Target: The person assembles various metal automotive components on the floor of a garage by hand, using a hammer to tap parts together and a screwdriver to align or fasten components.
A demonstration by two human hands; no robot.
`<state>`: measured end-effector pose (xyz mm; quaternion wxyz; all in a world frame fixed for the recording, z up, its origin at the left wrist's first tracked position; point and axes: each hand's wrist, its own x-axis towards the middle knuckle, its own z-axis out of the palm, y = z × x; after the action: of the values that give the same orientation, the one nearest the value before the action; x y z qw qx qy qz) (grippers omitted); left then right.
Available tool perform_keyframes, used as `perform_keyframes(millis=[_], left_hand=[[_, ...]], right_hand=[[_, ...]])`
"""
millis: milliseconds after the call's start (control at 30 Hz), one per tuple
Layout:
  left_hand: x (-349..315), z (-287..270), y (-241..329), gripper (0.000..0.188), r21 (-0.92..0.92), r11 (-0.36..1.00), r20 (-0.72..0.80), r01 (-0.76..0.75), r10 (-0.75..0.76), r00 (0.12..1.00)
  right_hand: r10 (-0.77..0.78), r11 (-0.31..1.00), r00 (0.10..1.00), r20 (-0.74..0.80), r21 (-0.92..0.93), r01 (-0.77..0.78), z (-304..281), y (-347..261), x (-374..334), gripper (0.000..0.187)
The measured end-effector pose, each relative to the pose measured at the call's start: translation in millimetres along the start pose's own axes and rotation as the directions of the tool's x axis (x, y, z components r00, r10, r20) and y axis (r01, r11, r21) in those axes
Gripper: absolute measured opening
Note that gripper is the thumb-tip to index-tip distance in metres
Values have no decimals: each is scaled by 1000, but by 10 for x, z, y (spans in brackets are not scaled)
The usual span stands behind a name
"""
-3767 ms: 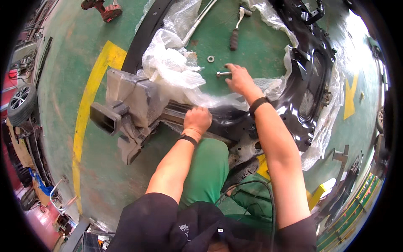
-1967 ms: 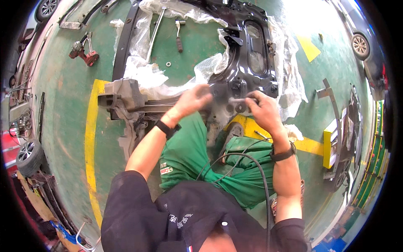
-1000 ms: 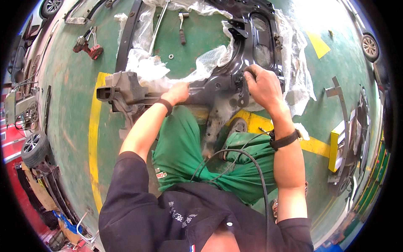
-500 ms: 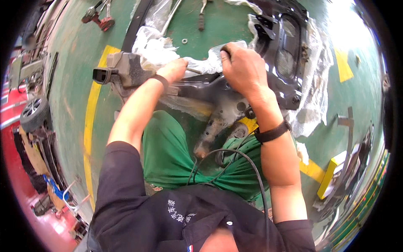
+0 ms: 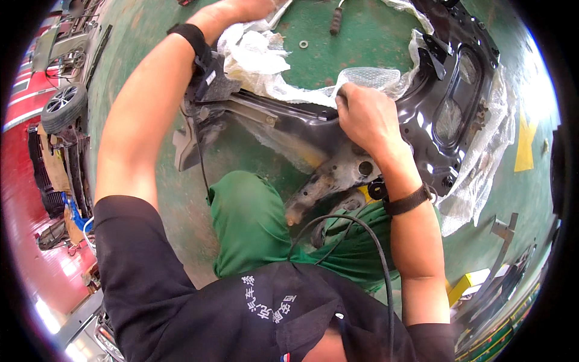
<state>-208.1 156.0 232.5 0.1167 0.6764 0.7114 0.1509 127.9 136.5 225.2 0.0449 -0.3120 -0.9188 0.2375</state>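
The right hand (image 5: 368, 114) is curled at the black frame (image 5: 304, 125), the left hand (image 5: 256, 7) is cropped; their fingers' grips cannot be told. The washer (image 5: 303, 44) is left loose.

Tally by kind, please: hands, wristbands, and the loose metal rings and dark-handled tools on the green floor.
Hands: 2, left hand, right hand
Black wristbands: 2, left band, right band
Washer-like metal ring: 1
Dark-handled tool: 1
Total: 6

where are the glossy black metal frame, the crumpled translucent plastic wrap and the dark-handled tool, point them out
Glossy black metal frame (image 5: 416, 113): head view, broad panel left of its oval opening.
Crumpled translucent plastic wrap (image 5: 254, 53): head view, bunched left part.
Dark-handled tool (image 5: 336, 22): head view, middle of the grip.
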Motion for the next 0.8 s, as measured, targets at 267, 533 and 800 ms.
perform_keyframes(millis=[267, 533, 800], left_hand=[[315, 15, -168, 24, 51, 994, -29, 97, -96, 995], [449, 1088, 438, 23, -89, 996, -175, -23, 7, 984], [1139, 1093, 1096, 26, -290, 952, -261, 97, -176, 949]], right_hand=[[-26, 1000, 988, 153, 2, 26, 148, 173, 112, 18], [-244, 831, 882, 403, 556, -24, 322, -501, 77, 63], [-44, 890, 899, 435, 425, -162, 422, -498, -132, 61]])
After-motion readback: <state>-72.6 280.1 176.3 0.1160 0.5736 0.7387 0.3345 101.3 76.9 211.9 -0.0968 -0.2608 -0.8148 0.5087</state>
